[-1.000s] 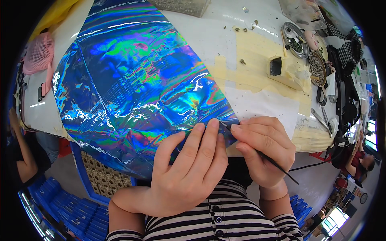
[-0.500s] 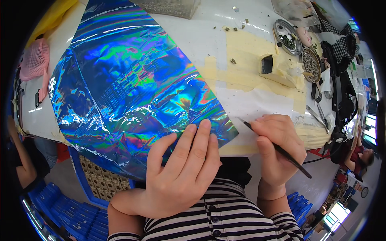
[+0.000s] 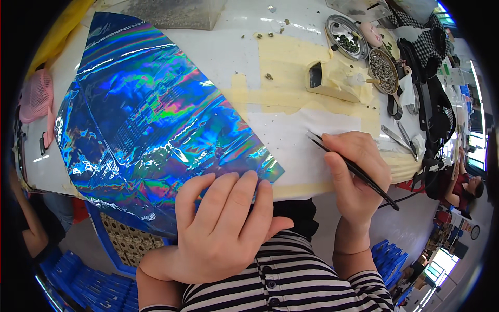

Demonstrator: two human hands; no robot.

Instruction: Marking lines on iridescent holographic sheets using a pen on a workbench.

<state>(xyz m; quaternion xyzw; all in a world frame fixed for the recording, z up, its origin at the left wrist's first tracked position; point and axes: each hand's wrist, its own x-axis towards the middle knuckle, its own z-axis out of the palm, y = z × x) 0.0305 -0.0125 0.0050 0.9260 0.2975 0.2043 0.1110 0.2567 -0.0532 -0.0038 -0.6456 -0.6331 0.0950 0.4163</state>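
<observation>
A shiny blue holographic sheet (image 3: pixel 156 114), creased and irregular in outline, lies over the left half of the table and reaches past its front edge. My left hand (image 3: pixel 223 229) rests on the sheet's near edge, fingers stretched out and slightly spread, thumb out to the right. In my right hand (image 3: pixel 358 195) is a pair of black tweezers (image 3: pixel 323 145), held like a pen. Its fine tips point up and left over the white surface, just right of the sheet's pointed corner. Whether anything tiny sits between the tips, I cannot tell.
A yellowish taped block (image 3: pixel 338 86) stands on the right. Beyond it are a metal dish (image 3: pixel 345 39) of dark bits and a round bowl (image 3: pixel 383 72) of small grains. More tweezers (image 3: pixel 408 138) lie at far right. A clear tray (image 3: pixel 176 13) sits at the back.
The sheet and table things appear shifted left in view. My left hand has slid back toward me, its thumb now showing. The tweezers' tips are farther from the table's front edge.
</observation>
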